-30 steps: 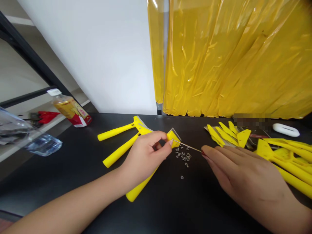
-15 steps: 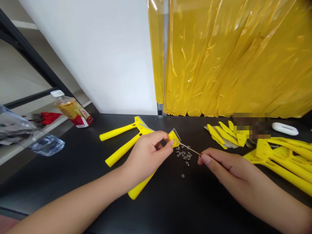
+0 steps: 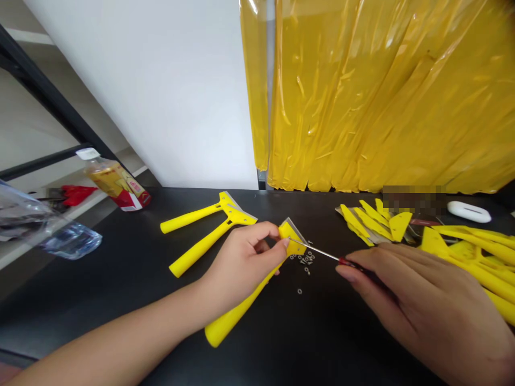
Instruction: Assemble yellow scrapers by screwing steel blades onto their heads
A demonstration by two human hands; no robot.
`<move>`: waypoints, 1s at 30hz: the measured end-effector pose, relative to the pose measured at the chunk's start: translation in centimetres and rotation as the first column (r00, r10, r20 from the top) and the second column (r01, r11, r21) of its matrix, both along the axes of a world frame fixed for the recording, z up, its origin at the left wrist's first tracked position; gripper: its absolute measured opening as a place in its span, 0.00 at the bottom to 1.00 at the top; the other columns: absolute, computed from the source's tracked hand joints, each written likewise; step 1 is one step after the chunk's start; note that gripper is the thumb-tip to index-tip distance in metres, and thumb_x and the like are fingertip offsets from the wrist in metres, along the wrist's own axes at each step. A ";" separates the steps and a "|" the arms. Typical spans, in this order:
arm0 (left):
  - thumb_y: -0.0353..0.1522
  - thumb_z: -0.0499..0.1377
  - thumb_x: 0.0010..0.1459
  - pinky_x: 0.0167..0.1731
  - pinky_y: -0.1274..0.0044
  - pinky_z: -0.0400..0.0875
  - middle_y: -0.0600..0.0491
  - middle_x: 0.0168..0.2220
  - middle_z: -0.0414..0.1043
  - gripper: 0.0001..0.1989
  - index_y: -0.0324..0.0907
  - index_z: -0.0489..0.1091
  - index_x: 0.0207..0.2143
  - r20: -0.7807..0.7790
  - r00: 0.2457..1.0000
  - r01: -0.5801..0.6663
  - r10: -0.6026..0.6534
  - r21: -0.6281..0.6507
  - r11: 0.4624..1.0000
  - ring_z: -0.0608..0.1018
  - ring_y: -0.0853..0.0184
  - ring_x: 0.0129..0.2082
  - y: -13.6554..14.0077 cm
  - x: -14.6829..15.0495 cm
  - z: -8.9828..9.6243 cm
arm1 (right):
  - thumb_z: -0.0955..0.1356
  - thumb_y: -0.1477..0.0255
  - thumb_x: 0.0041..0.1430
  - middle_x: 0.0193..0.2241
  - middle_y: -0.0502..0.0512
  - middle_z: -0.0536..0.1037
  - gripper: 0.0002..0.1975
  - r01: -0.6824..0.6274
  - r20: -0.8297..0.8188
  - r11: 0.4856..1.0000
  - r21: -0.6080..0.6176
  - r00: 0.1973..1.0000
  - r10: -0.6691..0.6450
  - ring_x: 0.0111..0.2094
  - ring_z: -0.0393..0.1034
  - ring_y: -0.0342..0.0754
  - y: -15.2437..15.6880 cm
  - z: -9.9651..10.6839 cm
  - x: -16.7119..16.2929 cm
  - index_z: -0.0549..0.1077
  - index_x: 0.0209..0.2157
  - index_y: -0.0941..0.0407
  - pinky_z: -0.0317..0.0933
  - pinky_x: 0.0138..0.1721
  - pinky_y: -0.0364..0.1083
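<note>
My left hand is closed round the head end of a yellow scraper, thumb and fingers pinching near its blade. The handle slants down toward me beneath the wrist. In my right hand is a screwdriver with a thin metal shaft and dark red handle, mostly hidden by the fingers. Its tip meets the scraper head beside my left thumb, at what looks like a screw. Small loose screws and nuts lie on the black table just behind and below the head.
Two more yellow scrapers lie left of my left hand. Yellow head pieces and a stack of yellow handles are at the right, with a white case behind. Two bottles stand or lean at the left. Yellow plastic sheeting hangs behind.
The scraper in my left hand has turned and tilted, showing more of its head. My right hand has moved right and nearer, and the screwdriver's red handle now shows.
</note>
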State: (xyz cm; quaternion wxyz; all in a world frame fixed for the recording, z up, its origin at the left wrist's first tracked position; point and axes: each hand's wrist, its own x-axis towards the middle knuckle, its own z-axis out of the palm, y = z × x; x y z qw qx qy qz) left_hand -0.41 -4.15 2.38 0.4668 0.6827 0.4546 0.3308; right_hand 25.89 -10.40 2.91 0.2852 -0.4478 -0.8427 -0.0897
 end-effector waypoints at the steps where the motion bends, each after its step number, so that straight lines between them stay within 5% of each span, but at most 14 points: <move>1: 0.37 0.61 0.70 0.26 0.78 0.70 0.58 0.24 0.74 0.11 0.44 0.72 0.33 0.000 1.000 0.001 -0.001 -0.003 1.000 0.78 0.68 0.24 0.0 0.0 -0.1 | 0.67 0.63 0.76 0.34 0.55 0.85 0.08 0.026 -0.021 1.000 0.001 0.999 -0.026 0.31 0.82 0.57 0.0 0.0 0.0 0.75 0.46 0.52 0.70 0.32 0.54; 7: 0.39 0.62 0.70 0.25 0.78 0.72 0.58 0.26 0.74 0.10 0.45 0.71 0.36 0.064 0.997 -0.033 0.035 -0.027 0.999 0.80 0.67 0.25 0.2 -0.2 -0.8 | 0.62 0.64 0.78 0.24 0.52 0.79 0.13 0.071 -0.012 0.997 0.010 0.997 -0.071 0.19 0.74 0.51 0.3 0.1 -0.7 0.72 0.38 0.52 0.61 0.21 0.50; 11: 0.39 0.63 0.70 0.25 0.78 0.72 0.58 0.24 0.74 0.10 0.45 0.71 0.35 0.050 0.998 -0.048 0.049 -0.021 0.999 0.79 0.67 0.23 0.4 -0.3 -0.8 | 0.61 0.63 0.79 0.33 0.59 0.83 0.13 0.104 -0.031 0.992 0.071 0.994 -0.102 0.27 0.81 0.53 0.5 -0.1 -1.1 0.71 0.47 0.56 0.68 0.25 0.49; 15: 0.38 0.62 0.70 0.26 0.77 0.72 0.59 0.24 0.73 0.09 0.45 0.72 0.36 0.035 0.998 -0.047 0.046 0.009 0.999 0.79 0.68 0.24 0.4 -0.3 -0.6 | 0.60 0.65 0.80 0.24 0.51 0.79 0.12 0.079 0.006 0.997 0.017 0.997 -0.079 0.18 0.75 0.49 0.5 -0.3 -1.1 0.70 0.42 0.53 0.61 0.20 0.48; 18: 0.38 0.62 0.70 0.26 0.78 0.71 0.59 0.24 0.73 0.10 0.45 0.71 0.35 0.020 0.999 -0.046 0.046 0.034 0.998 0.78 0.68 0.24 0.4 -0.2 -0.4 | 0.60 0.61 0.80 0.32 0.57 0.83 0.14 0.120 -0.034 0.992 0.037 0.992 -0.119 0.24 0.80 0.52 0.5 -0.4 -1.1 0.70 0.48 0.55 0.66 0.22 0.48; 22: 0.38 0.62 0.70 0.26 0.77 0.72 0.58 0.25 0.73 0.10 0.45 0.71 0.34 0.023 0.998 -0.052 0.051 0.049 0.997 0.78 0.68 0.24 0.4 -0.2 -0.5 | 0.59 0.64 0.81 0.21 0.47 0.74 0.14 0.059 -0.025 0.998 -0.016 0.998 -0.059 0.15 0.71 0.47 0.4 -0.4 -1.1 0.69 0.39 0.52 0.59 0.18 0.48; 26: 0.38 0.62 0.70 0.26 0.77 0.72 0.58 0.25 0.73 0.10 0.45 0.72 0.35 0.015 0.998 -0.060 0.060 0.059 0.996 0.78 0.68 0.24 0.4 -0.2 -0.5 | 0.60 0.60 0.80 0.33 0.56 0.83 0.14 0.105 -0.050 0.994 -0.006 0.993 -0.105 0.25 0.81 0.51 0.6 -0.7 -0.9 0.69 0.47 0.55 0.66 0.23 0.48; 30: 0.37 0.62 0.70 0.27 0.77 0.71 0.59 0.25 0.73 0.09 0.45 0.72 0.35 0.026 0.998 -0.056 0.055 0.062 0.996 0.77 0.68 0.25 0.4 -0.2 -0.5 | 0.60 0.63 0.81 0.22 0.48 0.76 0.13 0.069 -0.017 0.997 -0.044 0.997 -0.069 0.17 0.73 0.48 0.7 -1.0 -0.8 0.69 0.40 0.52 0.60 0.19 0.48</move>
